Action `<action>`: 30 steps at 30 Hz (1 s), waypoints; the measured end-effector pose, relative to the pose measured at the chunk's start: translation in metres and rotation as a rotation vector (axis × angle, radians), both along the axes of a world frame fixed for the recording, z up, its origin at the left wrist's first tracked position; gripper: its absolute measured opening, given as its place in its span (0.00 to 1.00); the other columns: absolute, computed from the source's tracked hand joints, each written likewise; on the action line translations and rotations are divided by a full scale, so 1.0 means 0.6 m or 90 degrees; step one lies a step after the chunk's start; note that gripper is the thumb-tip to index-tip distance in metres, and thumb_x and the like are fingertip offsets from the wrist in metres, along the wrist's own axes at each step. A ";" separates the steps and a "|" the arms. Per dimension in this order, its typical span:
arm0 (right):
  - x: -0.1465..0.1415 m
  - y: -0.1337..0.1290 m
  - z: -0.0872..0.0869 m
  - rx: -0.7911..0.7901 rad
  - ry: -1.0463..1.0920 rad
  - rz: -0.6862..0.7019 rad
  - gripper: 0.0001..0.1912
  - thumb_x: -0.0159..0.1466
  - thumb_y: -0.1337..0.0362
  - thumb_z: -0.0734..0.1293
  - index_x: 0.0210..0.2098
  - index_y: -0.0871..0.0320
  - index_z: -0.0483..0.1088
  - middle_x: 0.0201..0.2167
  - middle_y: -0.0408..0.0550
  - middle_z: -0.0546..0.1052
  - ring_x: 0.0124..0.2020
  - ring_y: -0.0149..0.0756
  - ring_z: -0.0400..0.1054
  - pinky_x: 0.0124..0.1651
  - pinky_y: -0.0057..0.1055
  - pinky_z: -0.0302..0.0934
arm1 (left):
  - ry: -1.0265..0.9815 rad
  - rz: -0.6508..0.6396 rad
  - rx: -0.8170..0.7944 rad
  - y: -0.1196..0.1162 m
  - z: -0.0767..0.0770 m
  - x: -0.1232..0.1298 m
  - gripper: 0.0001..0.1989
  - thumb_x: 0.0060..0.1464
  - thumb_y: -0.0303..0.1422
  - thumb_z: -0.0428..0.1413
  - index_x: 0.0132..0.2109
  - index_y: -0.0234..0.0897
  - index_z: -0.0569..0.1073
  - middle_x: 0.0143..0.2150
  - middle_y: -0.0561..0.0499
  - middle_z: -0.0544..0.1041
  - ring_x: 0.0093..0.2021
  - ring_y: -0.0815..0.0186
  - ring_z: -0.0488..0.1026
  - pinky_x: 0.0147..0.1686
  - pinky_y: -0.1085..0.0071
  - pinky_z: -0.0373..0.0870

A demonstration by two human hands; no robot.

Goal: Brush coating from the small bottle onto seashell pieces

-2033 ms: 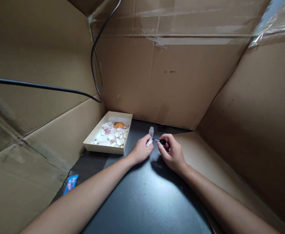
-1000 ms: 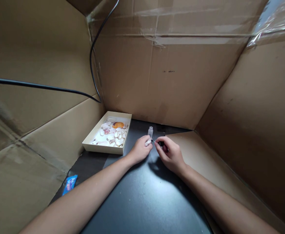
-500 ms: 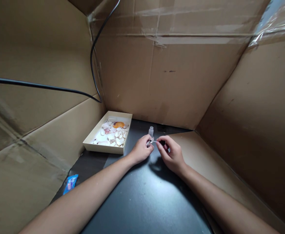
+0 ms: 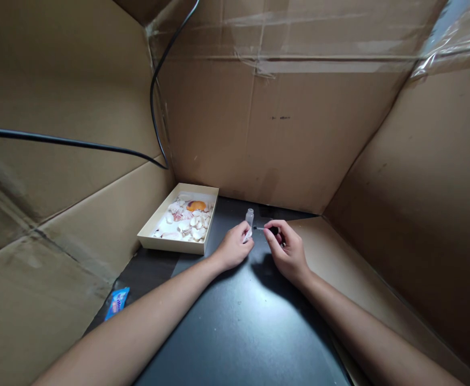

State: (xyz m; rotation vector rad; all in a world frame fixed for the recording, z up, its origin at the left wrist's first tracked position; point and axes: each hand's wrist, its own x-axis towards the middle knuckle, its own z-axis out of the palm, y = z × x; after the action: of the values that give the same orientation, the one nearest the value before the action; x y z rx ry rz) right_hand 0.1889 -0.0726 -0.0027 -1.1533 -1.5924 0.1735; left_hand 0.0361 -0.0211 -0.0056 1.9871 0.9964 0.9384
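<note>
My left hand (image 4: 232, 247) is closed, pinching a small whitish piece (image 4: 247, 235) that looks like a seashell; the fingers hide part of it. Just behind those fingers a small clear bottle (image 4: 250, 215) stands upright with its neck uncapped. Whether the hand touches the bottle, I cannot tell. My right hand (image 4: 287, 251) is closed around the black handle of a small brush (image 4: 260, 229). Its thin pale stem and dark tip point left, a short gap away from the whitish piece.
A cream tray (image 4: 170, 245) holding several shells, one of them orange, sits left of my hands. A blue packet (image 4: 117, 303) lies beside my left forearm. Cardboard walls (image 4: 255, 128) enclose the dark table (image 4: 227, 332), and a black cable (image 4: 153, 91) hangs at the left.
My right hand has drawn back to the right with the brush, so its tip has come away from the whitish piece. The left hand has hardly moved.
</note>
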 end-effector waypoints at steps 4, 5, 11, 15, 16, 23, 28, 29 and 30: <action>-0.001 0.001 0.000 0.010 -0.039 0.020 0.07 0.65 0.61 0.62 0.38 0.57 0.70 0.27 0.43 0.69 0.24 0.29 0.57 0.29 0.27 0.55 | -0.008 -0.001 -0.005 -0.002 0.001 0.000 0.07 0.49 0.26 0.50 0.29 0.37 0.57 0.25 0.58 0.57 0.28 0.72 0.53 0.29 0.73 0.51; 0.000 0.001 0.000 0.007 -0.029 0.010 0.07 0.65 0.61 0.62 0.38 0.57 0.70 0.28 0.43 0.70 0.24 0.29 0.57 0.29 0.28 0.55 | -0.008 -0.002 -0.007 -0.002 0.001 0.000 0.07 0.49 0.26 0.50 0.28 0.37 0.57 0.25 0.58 0.57 0.28 0.72 0.53 0.29 0.73 0.51; -0.002 -0.003 0.003 -0.013 -0.010 0.052 0.07 0.66 0.61 0.62 0.37 0.56 0.69 0.27 0.42 0.69 0.23 0.28 0.57 0.28 0.27 0.54 | -0.006 0.000 -0.015 -0.003 0.002 0.001 0.07 0.49 0.26 0.51 0.29 0.36 0.58 0.26 0.58 0.57 0.28 0.72 0.53 0.29 0.73 0.51; -0.003 -0.005 0.005 -0.023 -0.003 0.027 0.06 0.65 0.61 0.62 0.36 0.57 0.69 0.26 0.41 0.69 0.22 0.27 0.56 0.27 0.27 0.53 | 0.000 0.005 -0.014 -0.003 0.002 0.000 0.08 0.49 0.27 0.50 0.29 0.37 0.56 0.25 0.58 0.57 0.28 0.72 0.52 0.29 0.73 0.50; -0.003 -0.004 0.005 -0.020 0.005 0.020 0.07 0.65 0.61 0.62 0.36 0.57 0.69 0.27 0.41 0.69 0.23 0.28 0.56 0.27 0.27 0.53 | 0.003 0.006 -0.013 -0.002 0.002 0.000 0.08 0.49 0.27 0.50 0.29 0.37 0.56 0.25 0.58 0.56 0.27 0.72 0.52 0.29 0.73 0.50; 0.000 -0.003 0.005 -0.002 -0.022 0.036 0.05 0.66 0.63 0.63 0.37 0.57 0.70 0.28 0.42 0.70 0.24 0.28 0.57 0.29 0.27 0.53 | -0.009 0.018 -0.009 -0.001 0.000 0.001 0.06 0.49 0.27 0.50 0.31 0.37 0.57 0.26 0.58 0.57 0.27 0.72 0.53 0.29 0.73 0.51; -0.001 -0.005 0.004 0.017 -0.032 0.070 0.05 0.66 0.64 0.62 0.38 0.57 0.69 0.29 0.42 0.71 0.25 0.28 0.58 0.30 0.27 0.54 | -0.019 0.019 -0.015 -0.001 0.001 0.001 0.07 0.48 0.27 0.50 0.32 0.38 0.57 0.26 0.59 0.57 0.27 0.72 0.53 0.29 0.74 0.52; -0.002 -0.005 0.005 0.018 -0.037 0.070 0.05 0.66 0.65 0.62 0.38 0.57 0.69 0.29 0.42 0.71 0.25 0.28 0.58 0.30 0.26 0.54 | -0.021 0.017 -0.017 -0.001 0.000 0.001 0.07 0.48 0.28 0.50 0.32 0.38 0.57 0.26 0.59 0.57 0.27 0.72 0.53 0.29 0.74 0.52; -0.002 -0.005 0.005 0.018 -0.040 0.061 0.05 0.66 0.65 0.62 0.38 0.57 0.69 0.29 0.42 0.71 0.25 0.28 0.57 0.30 0.26 0.54 | -0.022 0.014 -0.020 -0.001 0.000 0.001 0.07 0.48 0.28 0.50 0.32 0.38 0.57 0.26 0.59 0.57 0.27 0.73 0.53 0.29 0.74 0.52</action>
State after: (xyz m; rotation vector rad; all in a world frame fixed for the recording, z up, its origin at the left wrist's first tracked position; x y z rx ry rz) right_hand 0.1879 -0.0756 0.0005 -1.0699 -1.7012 0.1783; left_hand 0.0368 -0.0215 -0.0056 1.9310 1.0108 0.9600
